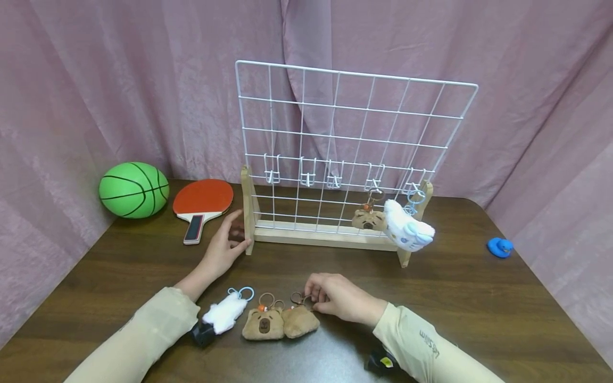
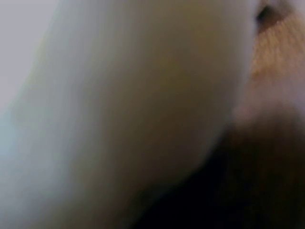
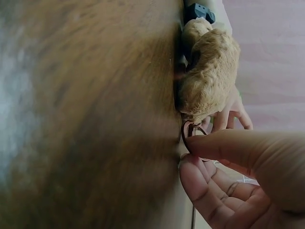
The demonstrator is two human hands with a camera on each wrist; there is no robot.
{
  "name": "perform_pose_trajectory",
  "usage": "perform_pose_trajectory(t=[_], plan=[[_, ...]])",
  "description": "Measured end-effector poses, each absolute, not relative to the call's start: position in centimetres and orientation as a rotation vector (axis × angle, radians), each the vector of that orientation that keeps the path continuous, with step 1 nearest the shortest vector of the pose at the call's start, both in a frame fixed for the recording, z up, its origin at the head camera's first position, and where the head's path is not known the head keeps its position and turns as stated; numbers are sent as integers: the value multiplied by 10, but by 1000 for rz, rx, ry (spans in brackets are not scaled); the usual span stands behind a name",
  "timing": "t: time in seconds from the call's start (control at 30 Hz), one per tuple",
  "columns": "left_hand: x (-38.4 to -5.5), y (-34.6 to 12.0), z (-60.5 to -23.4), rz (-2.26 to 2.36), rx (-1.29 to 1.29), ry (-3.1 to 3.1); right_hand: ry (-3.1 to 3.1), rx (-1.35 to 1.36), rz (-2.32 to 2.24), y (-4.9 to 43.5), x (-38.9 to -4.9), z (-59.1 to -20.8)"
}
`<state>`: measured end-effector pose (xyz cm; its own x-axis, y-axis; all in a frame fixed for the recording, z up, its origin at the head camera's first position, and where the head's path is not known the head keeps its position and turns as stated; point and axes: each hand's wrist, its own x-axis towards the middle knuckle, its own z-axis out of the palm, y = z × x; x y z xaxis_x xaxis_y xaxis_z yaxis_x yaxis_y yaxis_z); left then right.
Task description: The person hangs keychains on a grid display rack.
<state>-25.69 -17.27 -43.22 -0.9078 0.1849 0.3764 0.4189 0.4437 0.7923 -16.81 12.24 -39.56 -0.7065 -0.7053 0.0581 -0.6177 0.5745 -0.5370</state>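
My right hand [image 1: 337,298] pinches the metal ring [image 3: 185,136] of a brown plush keychain [image 1: 300,321] between thumb and forefinger; the plush [image 3: 212,71] lies on the table. Touching it on the left is a brown capybara-faced plush keychain [image 1: 263,323] with an orange bead. Further left lies a white plush keychain [image 1: 227,312] with a blue ring, partly beside my left sleeve. My left hand [image 1: 222,247] grips the left wooden upright [image 1: 249,213] of a white wire grid rack [image 1: 335,106], thumb in front. The left wrist view is mostly blurred sleeve.
Several wire hooks [image 1: 307,179] line the grid. From the right-hand ones hang a brown plush keychain [image 1: 367,219] and a white-and-blue plush keychain [image 1: 407,226]. A green ball [image 1: 134,190] and red paddle [image 1: 203,197] lie left; a blue rubber duck [image 1: 500,247] sits right.
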Motion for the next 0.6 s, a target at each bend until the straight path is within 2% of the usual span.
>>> perform_pose_trajectory(t=[0.6], plan=[[-256, -172, -432, -1431, -526, -2449, 2616, -1036, -987, 128, -162, -386]])
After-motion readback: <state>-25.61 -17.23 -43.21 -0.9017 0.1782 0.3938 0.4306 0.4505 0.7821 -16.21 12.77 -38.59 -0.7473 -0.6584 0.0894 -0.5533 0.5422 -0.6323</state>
